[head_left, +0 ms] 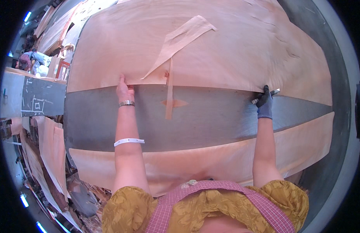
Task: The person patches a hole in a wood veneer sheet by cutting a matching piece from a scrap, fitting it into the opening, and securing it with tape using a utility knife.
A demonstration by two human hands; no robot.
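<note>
A large thin sheet of pale wood veneer [211,50] lies across a grey metal table [211,116]. My left hand [124,90], bare with a metal bracelet at the wrist, pinches the sheet's near edge. My right hand [264,103], in a dark blue glove, grips the same edge farther right and also holds a small light-coloured tool [274,92]. A loose veneer strip [180,39] lies on top of the sheet, and a narrow strip [169,97] hangs from the edge onto the table.
Another veneer sheet [211,159] covers the near side of the table, against my body. More veneer pieces [51,147] pile up at the left. A second table with veneer [59,31] and a person [30,60] are at the far left.
</note>
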